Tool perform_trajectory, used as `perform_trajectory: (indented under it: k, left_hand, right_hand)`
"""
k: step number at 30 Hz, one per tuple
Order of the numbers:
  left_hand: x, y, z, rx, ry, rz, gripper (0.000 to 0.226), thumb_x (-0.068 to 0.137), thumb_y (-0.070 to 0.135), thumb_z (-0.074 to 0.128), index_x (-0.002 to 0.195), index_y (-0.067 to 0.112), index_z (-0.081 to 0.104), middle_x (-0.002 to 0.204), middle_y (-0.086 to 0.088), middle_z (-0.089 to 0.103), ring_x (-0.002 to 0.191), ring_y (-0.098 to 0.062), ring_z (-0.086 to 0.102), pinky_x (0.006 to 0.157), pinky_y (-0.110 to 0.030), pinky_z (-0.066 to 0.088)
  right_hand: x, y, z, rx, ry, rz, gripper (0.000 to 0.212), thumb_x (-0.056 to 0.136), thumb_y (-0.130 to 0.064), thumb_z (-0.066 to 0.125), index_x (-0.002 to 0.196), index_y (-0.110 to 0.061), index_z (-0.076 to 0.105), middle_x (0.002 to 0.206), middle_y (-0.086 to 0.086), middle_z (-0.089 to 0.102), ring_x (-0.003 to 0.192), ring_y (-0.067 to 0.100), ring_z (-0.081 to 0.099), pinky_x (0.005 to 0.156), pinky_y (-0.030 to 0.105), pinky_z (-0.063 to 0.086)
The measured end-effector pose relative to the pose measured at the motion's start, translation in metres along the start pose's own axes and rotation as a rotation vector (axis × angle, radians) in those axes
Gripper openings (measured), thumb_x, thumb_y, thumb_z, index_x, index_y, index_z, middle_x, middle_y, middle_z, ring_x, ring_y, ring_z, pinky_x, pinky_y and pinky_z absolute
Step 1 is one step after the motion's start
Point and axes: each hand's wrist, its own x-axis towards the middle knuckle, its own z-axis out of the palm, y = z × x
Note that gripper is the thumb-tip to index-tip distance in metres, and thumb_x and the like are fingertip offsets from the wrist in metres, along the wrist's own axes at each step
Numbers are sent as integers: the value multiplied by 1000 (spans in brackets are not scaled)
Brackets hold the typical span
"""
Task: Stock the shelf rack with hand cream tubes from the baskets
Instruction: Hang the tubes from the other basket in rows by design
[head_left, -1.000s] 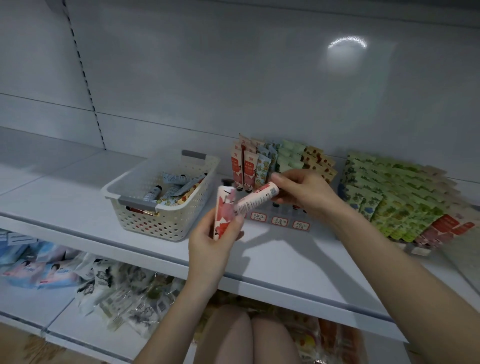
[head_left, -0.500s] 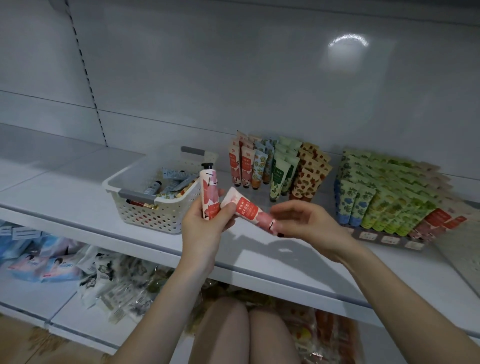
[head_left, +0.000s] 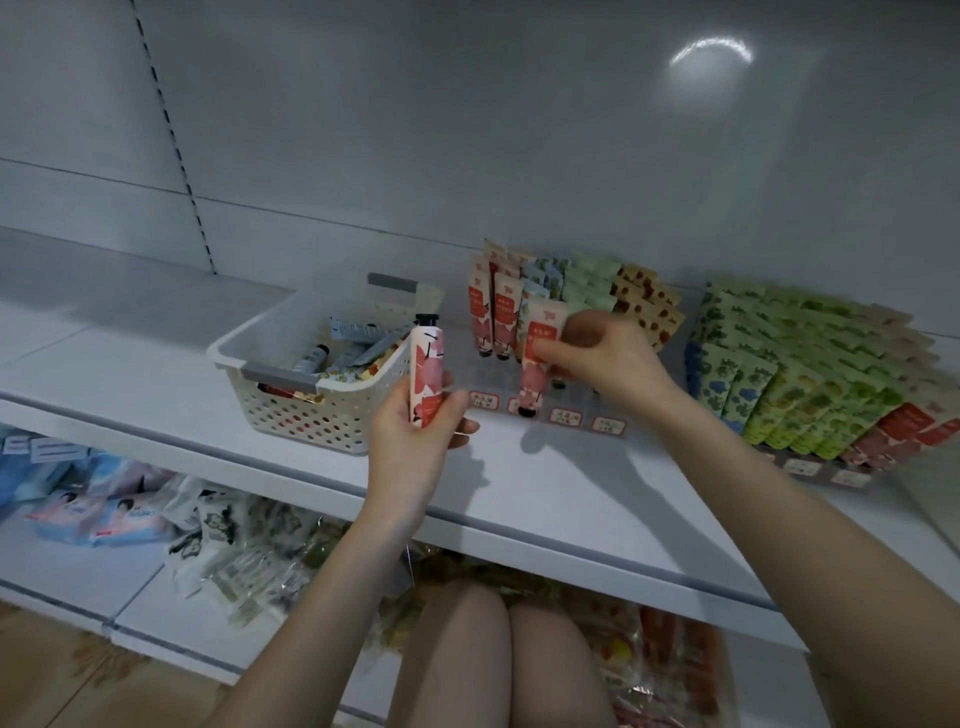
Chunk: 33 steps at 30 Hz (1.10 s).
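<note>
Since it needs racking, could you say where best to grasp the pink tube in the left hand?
Pinch the pink tube on its bare upper body, below the black cap, coming from the right: the left hand wraps its lower half.

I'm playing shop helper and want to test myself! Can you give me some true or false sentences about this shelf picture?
1. The left hand holds a pink tube with its black cap up. True.
2. The white basket sits left of the rack. True.
3. The right hand holds nothing. False: it grips a second tube, cap down, at the rack.
4. The white basket is empty. False: tubes lie inside it.
</note>
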Motion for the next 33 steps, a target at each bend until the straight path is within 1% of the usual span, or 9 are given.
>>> perform_trajectory:
  k: [2, 4, 6, 8, 13, 18, 22, 30, 33]
  left_hand:
    - [2, -3, -1, 13, 4, 4, 13, 86, 10, 63, 99, 11, 61, 74, -3, 61, 53, -2, 60, 57, -17, 53]
    - [4, -8, -2, 19, -4, -8, 9, 87, 10, 62, 93, 17, 59, 68, -2, 58, 51, -1, 55, 56, -18, 51]
    - [7, -13, -2, 34, -9, -30, 10, 88, 12, 61, 94, 19, 58, 64, 0, 55, 51, -2, 52, 54, -16, 49]
    - [9, -19, -4, 61, -2, -33, 10, 89, 13, 60, 98, 18, 58, 64, 0, 54, 53, -4, 50, 52, -13, 46]
    - [14, -30, -7, 90, 9, -39, 11, 89, 13, 59, 100, 14, 59, 69, -3, 55, 59, -10, 50, 50, -11, 44]
    - [17, -34, -9, 73, 3, -68, 7, 89, 13, 59, 95, 16, 59, 70, -4, 53, 60, -12, 49, 49, -10, 43]
    - [18, -37, -7, 69, -7, -65, 12, 89, 12, 59, 86, 23, 56, 71, -7, 54, 61, -13, 49, 48, -10, 43]
    - [20, -41, -8, 82, -12, -75, 13, 89, 13, 59, 84, 24, 56, 72, -8, 56, 58, -12, 49, 50, -11, 44]
    - [19, -41, -9, 80, -12, -78, 13, 89, 13, 59, 84, 24, 56, 71, -7, 56, 58, -12, 49, 50, -11, 44]
  right_hand:
    - [23, 2, 5, 27, 95, 21, 13, 81, -17, 70, 78, -5, 67, 87, 14, 72, 75, 20, 70, 74, 34, 58]
    - [44, 3, 14, 34, 167, 21, 21, 83, -15, 68, 81, 6, 67, 85, 20, 70, 76, 29, 69, 74, 39, 57]
    - [59, 4, 28, -16, 202, 5, 29, 85, -15, 63, 80, 14, 62, 79, 26, 67, 67, 32, 64, 61, 28, 49]
    - [67, 4, 43, -102, 198, 3, 28, 88, -16, 59, 73, 9, 57, 71, 23, 60, 61, 22, 52, 53, 23, 34]
    - [76, 14, 67, -205, 141, 4, 32, 93, -15, 52, 62, -7, 47, 61, 5, 50, 57, 16, 42, 50, 23, 30]
    - [84, 20, 78, -245, 120, 1, 26, 94, -17, 52, 86, 5, 62, 84, 18, 67, 77, 30, 63, 71, 38, 50]
    - [88, 24, 83, -315, 104, 12, 27, 95, -19, 51, 87, 4, 63, 86, 18, 66, 69, 23, 55, 63, 31, 43]
    - [96, 24, 85, -386, 94, 31, 27, 94, -20, 51, 94, 2, 66, 91, 16, 68, 76, 24, 60, 63, 29, 44]
    - [95, 24, 84, -389, 95, 35, 27, 94, -21, 52, 92, 2, 66, 85, 14, 67, 71, 22, 57, 54, 25, 38]
